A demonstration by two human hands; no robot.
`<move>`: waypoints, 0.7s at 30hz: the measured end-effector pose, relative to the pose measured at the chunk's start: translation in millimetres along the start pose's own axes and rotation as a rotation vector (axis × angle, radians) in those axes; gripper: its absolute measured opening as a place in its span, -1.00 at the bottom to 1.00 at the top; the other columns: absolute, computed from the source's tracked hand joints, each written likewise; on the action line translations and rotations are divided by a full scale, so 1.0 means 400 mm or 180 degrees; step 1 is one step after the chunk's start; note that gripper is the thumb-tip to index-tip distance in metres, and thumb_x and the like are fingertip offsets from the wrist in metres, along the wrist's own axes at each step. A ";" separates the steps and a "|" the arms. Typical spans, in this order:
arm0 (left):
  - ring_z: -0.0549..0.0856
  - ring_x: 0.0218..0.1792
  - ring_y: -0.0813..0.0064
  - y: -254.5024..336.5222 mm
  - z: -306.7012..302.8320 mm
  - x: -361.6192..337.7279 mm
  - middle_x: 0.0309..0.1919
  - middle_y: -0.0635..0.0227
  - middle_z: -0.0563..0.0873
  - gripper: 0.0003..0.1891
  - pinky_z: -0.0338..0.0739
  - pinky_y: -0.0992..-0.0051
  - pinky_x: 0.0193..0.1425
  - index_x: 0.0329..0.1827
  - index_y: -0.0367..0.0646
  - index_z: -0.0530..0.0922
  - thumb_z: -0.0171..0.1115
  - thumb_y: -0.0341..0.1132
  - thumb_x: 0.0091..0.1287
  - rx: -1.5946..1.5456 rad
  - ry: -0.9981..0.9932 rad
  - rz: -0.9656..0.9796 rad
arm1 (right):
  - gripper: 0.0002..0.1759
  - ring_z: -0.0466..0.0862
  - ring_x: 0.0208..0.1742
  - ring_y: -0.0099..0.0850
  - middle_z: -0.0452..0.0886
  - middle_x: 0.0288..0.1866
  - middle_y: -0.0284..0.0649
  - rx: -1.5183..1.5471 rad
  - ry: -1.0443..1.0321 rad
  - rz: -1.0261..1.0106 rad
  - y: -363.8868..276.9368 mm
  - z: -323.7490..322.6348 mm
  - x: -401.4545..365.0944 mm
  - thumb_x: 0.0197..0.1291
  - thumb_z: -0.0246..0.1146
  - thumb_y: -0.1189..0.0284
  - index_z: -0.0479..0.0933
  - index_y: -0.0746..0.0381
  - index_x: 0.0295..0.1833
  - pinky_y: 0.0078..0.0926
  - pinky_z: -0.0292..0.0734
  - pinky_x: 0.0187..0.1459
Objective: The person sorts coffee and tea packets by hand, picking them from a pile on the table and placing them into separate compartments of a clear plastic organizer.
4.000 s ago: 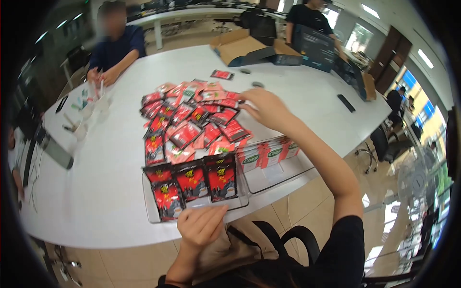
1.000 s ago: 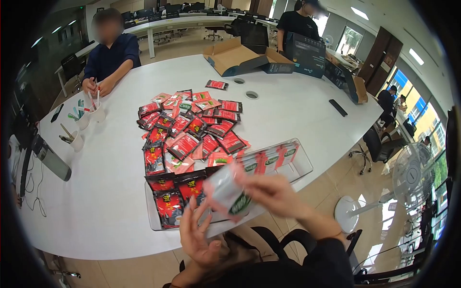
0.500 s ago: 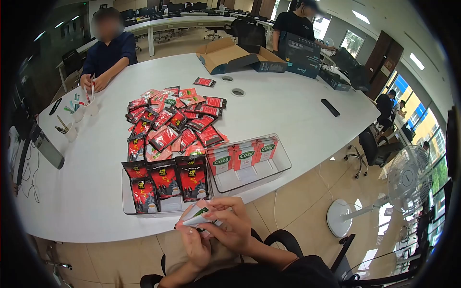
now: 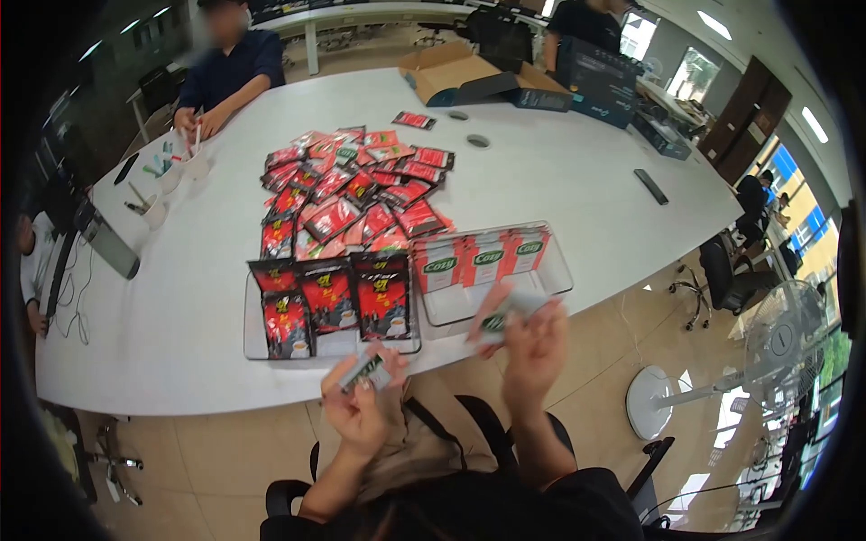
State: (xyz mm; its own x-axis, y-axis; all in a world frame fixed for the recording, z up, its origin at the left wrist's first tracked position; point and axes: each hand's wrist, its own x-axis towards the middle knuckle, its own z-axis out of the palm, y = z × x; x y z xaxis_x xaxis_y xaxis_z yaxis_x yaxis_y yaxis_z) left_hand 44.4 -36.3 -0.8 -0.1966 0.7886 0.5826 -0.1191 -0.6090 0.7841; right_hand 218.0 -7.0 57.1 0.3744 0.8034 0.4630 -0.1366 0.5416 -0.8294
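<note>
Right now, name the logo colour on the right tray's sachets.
Green with white lettering on those sachets; head view.

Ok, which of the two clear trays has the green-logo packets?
The tray nearer the right hand: its packets are pale with green logos, while the other tray holds black-and-red ones.

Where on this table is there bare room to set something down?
Bare table lies between the sachet pile and the cups, and between pile, remote and cardboard box. Crowded: the pile, left tray and right tray at near edge.
</note>
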 end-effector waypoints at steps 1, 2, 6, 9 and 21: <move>0.67 -0.01 -0.06 -0.006 -0.021 0.009 0.12 -0.24 0.52 -0.62 0.72 0.18 -0.06 0.33 -0.24 0.14 -0.16 -0.48 0.47 0.0090 -0.0005 -0.0055 | -0.60 0.63 -0.29 -0.57 0.57 -0.10 -0.15 0.0012 0.0198 0.0093 -0.013 -0.003 0.026 0.25 0.12 0.73 0.25 0.36 0.19 -0.67 0.56 -0.42; 0.68 -0.02 -0.08 -0.017 -0.041 0.021 0.11 -0.25 0.52 -0.61 0.71 0.17 -0.05 0.34 -0.21 0.15 -0.17 -0.49 0.47 0.0169 -0.0018 -0.0100 | -0.56 0.62 -0.28 -0.58 0.59 -0.11 -0.17 -0.0250 0.0138 -0.0050 -0.007 -0.028 0.050 0.23 0.15 0.72 0.26 0.36 0.22 -0.70 0.54 -0.39; 0.69 -0.05 -0.11 -0.067 -0.067 0.051 0.08 -0.27 0.55 -0.62 0.75 0.24 -0.16 0.32 -0.27 0.16 -0.15 -0.51 0.45 0.0265 0.0142 0.0407 | -0.55 0.61 -0.29 -0.63 0.63 -0.09 -0.17 -0.1740 -0.0490 -0.0180 -0.032 -0.103 0.154 0.15 0.26 0.72 0.35 0.38 0.17 -0.75 0.49 -0.33; 0.70 -0.05 -0.12 -0.083 -0.088 0.048 0.06 -0.34 0.55 -0.63 0.76 0.25 -0.18 0.27 -0.37 0.18 -0.10 -0.49 0.44 0.0192 -0.0016 0.0327 | -0.60 0.50 -0.37 -0.74 0.66 -0.23 -0.30 -0.1163 -0.0817 0.0037 0.001 -0.089 0.211 0.09 0.34 0.66 0.47 0.35 0.08 -0.78 0.35 -0.43; 0.71 -0.06 -0.07 -0.087 -0.067 0.041 -0.02 -0.26 0.59 -0.69 0.76 0.21 -0.12 0.19 -0.45 0.26 -0.05 -0.54 0.42 -0.0151 0.0251 0.0481 | -0.84 0.40 -0.44 -0.59 0.58 -0.38 -0.39 -0.2698 -0.1878 -0.0462 -0.020 -0.062 0.281 0.03 0.41 0.51 0.63 0.30 -0.24 -0.64 0.29 -0.46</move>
State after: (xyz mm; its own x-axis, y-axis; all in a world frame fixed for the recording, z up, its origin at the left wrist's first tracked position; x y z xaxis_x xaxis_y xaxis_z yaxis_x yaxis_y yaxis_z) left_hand 19.1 -4.4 -24.3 -0.2912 0.6798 0.6731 -0.1279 -0.7250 0.6768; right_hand 283.8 72.7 108.1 -0.2032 0.8612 0.4658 0.6479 0.4750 -0.5954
